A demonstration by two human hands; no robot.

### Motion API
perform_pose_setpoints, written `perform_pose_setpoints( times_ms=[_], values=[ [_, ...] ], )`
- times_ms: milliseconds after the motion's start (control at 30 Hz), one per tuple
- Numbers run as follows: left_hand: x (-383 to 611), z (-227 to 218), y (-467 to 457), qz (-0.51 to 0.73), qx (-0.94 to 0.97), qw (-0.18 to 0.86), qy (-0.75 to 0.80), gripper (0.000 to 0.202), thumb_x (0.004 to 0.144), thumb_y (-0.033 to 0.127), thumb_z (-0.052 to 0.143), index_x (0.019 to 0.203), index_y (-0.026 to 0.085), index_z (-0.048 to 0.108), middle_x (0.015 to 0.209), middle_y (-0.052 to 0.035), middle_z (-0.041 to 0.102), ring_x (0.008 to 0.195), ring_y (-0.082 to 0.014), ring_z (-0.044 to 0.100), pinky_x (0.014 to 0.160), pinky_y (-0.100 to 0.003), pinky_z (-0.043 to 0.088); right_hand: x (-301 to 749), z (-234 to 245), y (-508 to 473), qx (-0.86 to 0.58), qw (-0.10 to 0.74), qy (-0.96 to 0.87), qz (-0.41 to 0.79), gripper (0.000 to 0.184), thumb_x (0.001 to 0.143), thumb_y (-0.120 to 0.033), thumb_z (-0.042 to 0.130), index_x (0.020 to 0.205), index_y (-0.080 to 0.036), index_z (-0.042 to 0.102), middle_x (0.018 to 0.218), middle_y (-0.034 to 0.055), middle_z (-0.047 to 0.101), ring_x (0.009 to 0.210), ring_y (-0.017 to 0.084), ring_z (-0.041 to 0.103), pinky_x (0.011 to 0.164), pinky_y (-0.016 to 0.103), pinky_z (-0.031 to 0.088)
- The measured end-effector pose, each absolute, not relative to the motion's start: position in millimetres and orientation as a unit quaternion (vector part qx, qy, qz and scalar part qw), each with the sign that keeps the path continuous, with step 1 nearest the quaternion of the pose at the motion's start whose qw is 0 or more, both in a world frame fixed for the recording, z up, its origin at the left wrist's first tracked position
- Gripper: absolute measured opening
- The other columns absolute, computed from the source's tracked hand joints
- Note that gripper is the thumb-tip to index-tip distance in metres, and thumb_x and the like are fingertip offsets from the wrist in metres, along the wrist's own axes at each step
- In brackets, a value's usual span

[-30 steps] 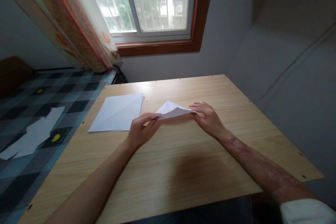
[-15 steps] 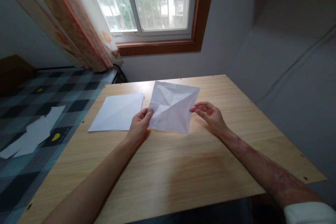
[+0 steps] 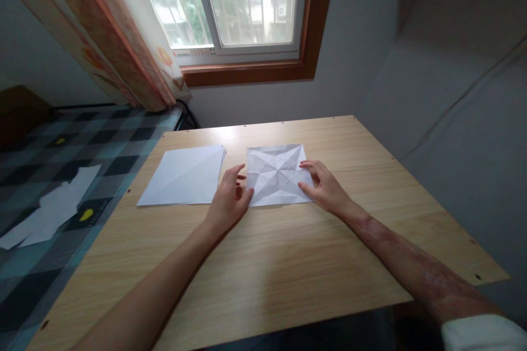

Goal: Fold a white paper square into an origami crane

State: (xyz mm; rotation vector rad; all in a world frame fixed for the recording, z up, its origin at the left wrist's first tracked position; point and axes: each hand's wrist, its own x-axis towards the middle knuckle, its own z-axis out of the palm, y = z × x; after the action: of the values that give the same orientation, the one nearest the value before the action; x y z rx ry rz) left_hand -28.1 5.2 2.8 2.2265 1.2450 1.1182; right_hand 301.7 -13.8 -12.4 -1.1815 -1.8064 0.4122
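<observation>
A creased square sheet of white paper (image 3: 276, 175) lies on the wooden table (image 3: 263, 263), its fold lines crossing at the middle. My left hand (image 3: 231, 192) is at the sheet's left edge, thumb on the lower left corner and fingers apart. At the right edge, my right hand (image 3: 323, 184) rests with thumb and fingers spread, the fingertips touching the paper. Neither hand grips the sheet. Just left of my left hand lies a stack of smooth white paper (image 3: 181, 175).
On the left, a bed with a checked cover (image 3: 24, 296) stands beside the table and carries torn white paper pieces (image 3: 57, 205). A window (image 3: 251, 5) with an orange patterned curtain (image 3: 123, 38) is behind the table. A wall (image 3: 465, 159) runs along the right.
The creased sheet has come down from a tilted hold in my left hand to lie flat on the table. My left hand has let go, and my right hand has moved slightly left onto it.
</observation>
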Motion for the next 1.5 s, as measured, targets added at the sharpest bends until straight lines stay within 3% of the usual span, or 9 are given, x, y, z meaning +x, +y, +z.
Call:
perform_pose_setpoints(
  times_ms=[100, 300, 500, 733, 1000, 1167, 1267, 1367, 1500],
  values=[
    [-30.8, 8.3, 5.9, 0.325, 0.855, 0.085, 0.394, 0.055, 0.103, 0.020, 0.059, 0.158, 0.025, 0.053, 0.167, -0.0152, 0.053, 0.148, -0.0330, 0.057, 0.125, -0.059, 0.049, 303.8, -17.0, -13.3, -0.492, 0.396, -0.766, 0.123, 0.045, 0.094, -0.030, 0.075, 0.137, -0.022, 0.066, 0.153, 0.0182, 0.064, 0.145, 0.036, 0.059, 0.126, 0.060, 0.046],
    [-35.3, 11.2, 4.9, 0.181, 0.923, 0.078, 0.329, 0.058, 0.108, 0.018, 0.047, 0.165, 0.028, 0.052, 0.175, -0.0082, 0.049, 0.163, -0.0317, 0.044, 0.135, -0.061, 0.036, 300.7, -16.3, -20.7, -0.510, 0.266, -0.815, 0.067, 0.049, 0.105, -0.035, 0.063, 0.153, -0.024, 0.062, 0.170, 0.0168, 0.054, 0.159, 0.038, 0.047, 0.131, 0.067, 0.036],
    [-51.8, 23.1, 10.0, 0.154, 0.944, 0.118, 0.268, 0.083, 0.097, 0.056, 0.077, 0.169, 0.026, 0.048, 0.174, -0.0149, 0.048, 0.160, -0.0371, 0.048, 0.133, -0.056, 0.042, 310.3, -9.0, -22.3, -0.486, 0.233, -0.839, 0.078, 0.070, 0.102, -0.055, 0.073, 0.164, -0.029, 0.055, 0.172, 0.0166, 0.052, 0.159, 0.040, 0.048, 0.132, 0.069, 0.034],
    [-65.0, 20.2, 22.6, 0.174, 0.946, 0.080, 0.261, 0.052, 0.101, 0.026, 0.064, 0.152, 0.029, 0.067, 0.160, -0.0092, 0.066, 0.144, -0.0312, 0.066, 0.120, -0.050, 0.057, 339.2, 2.0, -16.6, -0.406, 0.229, -0.873, 0.143, 0.115, 0.070, -0.066, 0.100, 0.168, -0.033, 0.051, 0.174, 0.0140, 0.050, 0.161, 0.041, 0.046, 0.133, 0.065, 0.036],
    [-61.1, 15.8, 20.7, 0.256, 0.902, 0.118, 0.325, 0.035, 0.110, 0.034, 0.053, 0.133, 0.029, 0.079, 0.129, -0.0047, 0.084, 0.117, -0.0246, 0.081, 0.104, -0.038, 0.065, 331.7, 13.6, -17.7, -0.372, 0.246, -0.886, 0.126, 0.068, 0.095, -0.044, 0.083, 0.158, -0.033, 0.062, 0.161, 0.0104, 0.065, 0.155, 0.036, 0.055, 0.130, 0.066, 0.037],
    [-60.6, 17.3, 19.2, 0.264, 0.891, 0.146, 0.340, 0.034, 0.112, 0.038, 0.051, 0.120, 0.025, 0.081, 0.114, -0.0070, 0.086, 0.100, -0.0234, 0.081, 0.089, -0.032, 0.062, 326.7, 9.2, -14.5, -0.390, 0.272, -0.870, 0.131, 0.031, 0.110, -0.033, 0.060, 0.136, -0.033, 0.078, 0.146, 0.0070, 0.076, 0.141, 0.028, 0.067, 0.129, 0.059, 0.039],
    [-58.2, 15.6, 18.3, 0.288, 0.865, 0.171, 0.372, 0.035, 0.111, 0.043, 0.054, 0.100, 0.022, 0.080, 0.094, -0.0067, 0.084, 0.084, -0.0220, 0.077, 0.078, -0.031, 0.060, 323.9, 7.3, -13.9, -0.402, 0.301, -0.854, 0.139, 0.029, 0.113, -0.037, 0.055, 0.112, -0.029, 0.082, 0.119, 0.0059, 0.084, 0.118, 0.027, 0.076, 0.125, 0.055, 0.044],
    [-52.5, 13.7, 17.2, 0.323, 0.821, 0.220, 0.416, 0.041, 0.109, 0.050, 0.058, 0.087, 0.020, 0.075, 0.081, -0.0035, 0.078, 0.073, -0.0189, 0.071, 0.069, -0.028, 0.055, 319.2, 6.0, -14.9, -0.426, 0.350, -0.819, 0.161, 0.040, 0.113, -0.043, 0.054, 0.082, -0.026, 0.073, 0.088, 0.0057, 0.079, 0.093, 0.027, 0.075, 0.102, 0.046, 0.057],
    [-43.1, 11.8, 17.6, 0.352, 0.771, 0.271, 0.456, 0.040, 0.106, 0.054, 0.063, 0.087, 0.020, 0.070, 0.070, 0.0013, 0.066, 0.066, -0.0155, 0.061, 0.063, -0.025, 0.052, 312.4, 3.9, -17.0, -0.491, 0.378, -0.761, 0.193, 0.037, 0.106, -0.044, 0.062, 0.075, -0.025, 0.064, 0.077, 0.0039, 0.071, 0.075, 0.024, 0.066, 0.075, 0.037, 0.055]
  ],
)
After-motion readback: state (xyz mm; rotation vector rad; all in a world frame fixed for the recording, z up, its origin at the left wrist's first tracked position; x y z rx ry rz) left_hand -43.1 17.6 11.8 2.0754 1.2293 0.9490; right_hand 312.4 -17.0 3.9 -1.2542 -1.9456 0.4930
